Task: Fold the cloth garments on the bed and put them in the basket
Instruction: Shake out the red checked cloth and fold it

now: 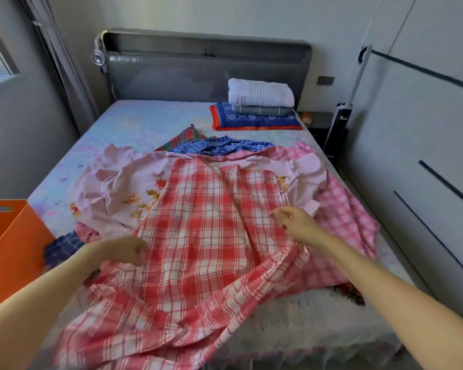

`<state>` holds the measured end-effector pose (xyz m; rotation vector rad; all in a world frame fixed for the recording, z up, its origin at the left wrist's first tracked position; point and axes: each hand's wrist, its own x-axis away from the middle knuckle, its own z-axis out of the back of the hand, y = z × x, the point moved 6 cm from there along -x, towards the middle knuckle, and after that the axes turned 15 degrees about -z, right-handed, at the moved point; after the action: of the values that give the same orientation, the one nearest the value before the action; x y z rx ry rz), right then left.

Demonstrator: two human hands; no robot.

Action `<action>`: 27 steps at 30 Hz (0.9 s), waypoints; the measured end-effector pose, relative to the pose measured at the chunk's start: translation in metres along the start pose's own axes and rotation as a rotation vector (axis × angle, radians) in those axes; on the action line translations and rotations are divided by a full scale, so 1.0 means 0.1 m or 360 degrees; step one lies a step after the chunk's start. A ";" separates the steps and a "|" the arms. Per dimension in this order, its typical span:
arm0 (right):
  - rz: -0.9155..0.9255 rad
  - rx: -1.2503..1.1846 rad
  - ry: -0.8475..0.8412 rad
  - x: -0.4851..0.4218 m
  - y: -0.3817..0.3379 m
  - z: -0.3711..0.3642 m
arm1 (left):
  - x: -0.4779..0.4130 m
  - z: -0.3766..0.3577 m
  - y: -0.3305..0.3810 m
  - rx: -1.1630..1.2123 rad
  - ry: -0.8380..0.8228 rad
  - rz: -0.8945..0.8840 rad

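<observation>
Barely begun — both hands, left hand (129, 249) and right hand (294, 222), rest loosely uncurled on the red checked cloth (211, 222), gripping nothing, the orange basket (8, 244) waiting at nine o'clock.

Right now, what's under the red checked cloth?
The red checked cloth lies over a floral pink sheet, pink gingham cloth and blue checked fabric. Anything beneath its middle is hidden.

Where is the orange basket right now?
In the head view, the orange basket sits at the left edge beside the bed, just left of the left hand.
</observation>
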<state>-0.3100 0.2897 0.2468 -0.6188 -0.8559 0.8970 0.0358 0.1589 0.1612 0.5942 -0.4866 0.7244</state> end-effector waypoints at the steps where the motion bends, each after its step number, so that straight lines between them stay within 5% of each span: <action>1: -0.0025 -0.0093 0.0011 -0.12 -0.07 -0.02 | -0.03 0.22 0.34 0.0077 0.0186 -0.0139; 3: -0.0069 -0.0337 0.0021 -0.34 -0.22 -0.05 | -0.28 0.54 0.96 0.0512 0.0396 -0.0425; 6: -0.0176 -0.0772 -0.0013 -0.68 -0.42 -0.05 | -0.73 0.70 1.61 0.1015 0.0344 -0.0686; 8: -0.0264 -0.0990 -0.0051 -0.84 -0.47 -0.04 | -0.95 0.79 2.00 0.1072 0.0404 -0.0797; 12: -0.0359 -0.1418 -0.0263 -1.03 -0.49 0.05 | -1.39 1.01 2.03 0.0980 0.0933 -0.0688; 19: -0.0340 -0.0751 -0.0470 -1.35 -0.21 0.17 | -1.73 1.16 1.80 0.1403 0.0780 -0.0747; 22: -0.0321 -0.0285 -0.0273 -1.55 -0.07 0.22 | -1.92 1.21 1.69 0.1565 0.0680 -0.0723; 27: -0.0348 -0.0376 -0.0188 -1.95 0.18 0.40 | -2.34 1.31 1.62 0.1443 0.0677 -0.0596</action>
<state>-0.4193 0.1356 0.1816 -0.6658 -1.1241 0.6436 -0.2624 0.0621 0.1710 1.2962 0.3863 0.6630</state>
